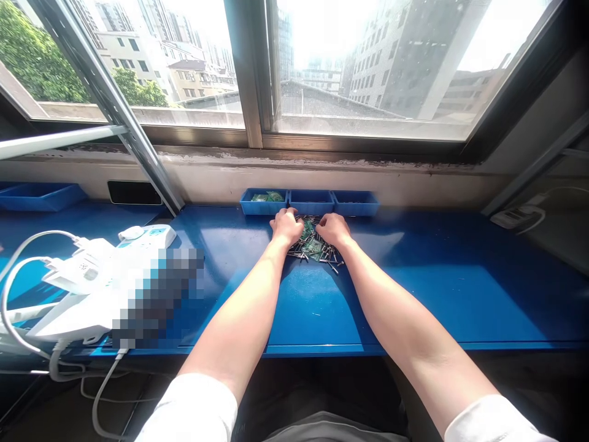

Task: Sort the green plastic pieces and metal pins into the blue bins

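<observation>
Hardware pile (313, 247) near bins (311, 207); broad tabletop (317, 313) to front edge (322, 350).

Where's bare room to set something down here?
Bare tabletop lies right of the right forearm, and between it and the left forearm toward the front edge. Crowded: the parts pile between left hand and right hand, and around the white plugs.

Surroundings: bright daylight through the window (254, 73).
At the left of my feed I log a white power strip (150, 237) with adapters (79, 267), looping white cables (97, 402), a dark flat object (135, 193) just beside the metal post (142, 153); outside, trees (37, 58) and buildings (386, 67).
</observation>
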Available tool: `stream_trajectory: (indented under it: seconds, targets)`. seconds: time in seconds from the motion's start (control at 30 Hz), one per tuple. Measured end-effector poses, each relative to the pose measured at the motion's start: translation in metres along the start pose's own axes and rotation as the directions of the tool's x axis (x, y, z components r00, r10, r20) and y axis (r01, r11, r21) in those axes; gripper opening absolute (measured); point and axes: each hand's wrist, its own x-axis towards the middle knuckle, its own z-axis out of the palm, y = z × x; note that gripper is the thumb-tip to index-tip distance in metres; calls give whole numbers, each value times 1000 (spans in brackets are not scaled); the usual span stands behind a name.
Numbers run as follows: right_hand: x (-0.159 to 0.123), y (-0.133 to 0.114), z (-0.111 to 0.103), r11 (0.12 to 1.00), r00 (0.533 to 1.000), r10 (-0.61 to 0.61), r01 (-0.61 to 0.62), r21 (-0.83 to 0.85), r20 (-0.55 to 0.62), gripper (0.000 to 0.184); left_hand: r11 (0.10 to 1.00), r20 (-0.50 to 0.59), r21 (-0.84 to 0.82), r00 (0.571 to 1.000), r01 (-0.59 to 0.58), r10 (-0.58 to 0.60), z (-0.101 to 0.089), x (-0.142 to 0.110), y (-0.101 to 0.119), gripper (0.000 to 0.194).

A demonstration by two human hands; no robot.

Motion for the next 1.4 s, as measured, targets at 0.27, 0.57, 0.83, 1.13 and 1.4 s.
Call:
stream_trajectory:
  seconds: [0.27, 0.57, 0.83, 1.13, 1.4]
  targets:
    - [-5, -4, 1, 994, 991, -108, 109, 14, -74, 22, 996, 23, 68, 998, -60, 58, 2, 0, -1, 32]
    - [-6, -3, -1, 897, 972, -194, 232, 377, -137, 22, 994, 47, 93, 998, -51, 47, -3, 0, -4, 39]
    - [-3, -5, -1, 798, 971, -210, 236, 555, -111, 24, 896, -22, -104, 902, -431, 432, -9, -9, 8, 25]
    - [-6, -12, -7, 834, 996, -69, 92, 544, -63, 35, 937, 63, -116, 939, -329, 337, -13, -9, 11, 25]
    - [-5, -4, -8, 633, 988, -114, 155, 758, -106, 41, 967, 18, -83, 970, -239, 242, -12, -8, 8, 28]
